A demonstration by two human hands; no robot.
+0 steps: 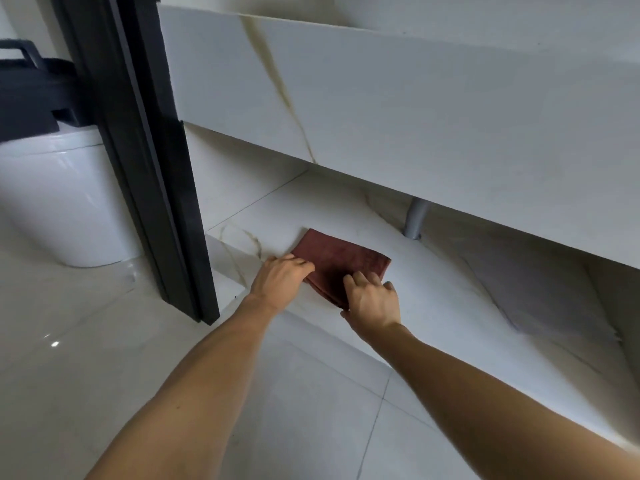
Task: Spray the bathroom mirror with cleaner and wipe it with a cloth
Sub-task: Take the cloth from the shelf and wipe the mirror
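Note:
A folded dark red cloth (pixel 341 261) lies on the low marble shelf (pixel 433 282) under the vanity. My left hand (pixel 282 277) rests on the cloth's left edge with fingers curled over it. My right hand (pixel 374 299) lies on the cloth's near right corner, fingers resting on top of it. Whether either hand pinches the cloth I cannot tell. No mirror or spray bottle is in view.
The marble vanity front (pixel 398 109) overhangs the shelf. A grey drain pipe (pixel 415 218) comes down at the back. A black door frame (pixel 145 161) stands at the left, with a white toilet (pixel 59 199) beyond it. Glossy floor tiles (pixel 294 410) lie below.

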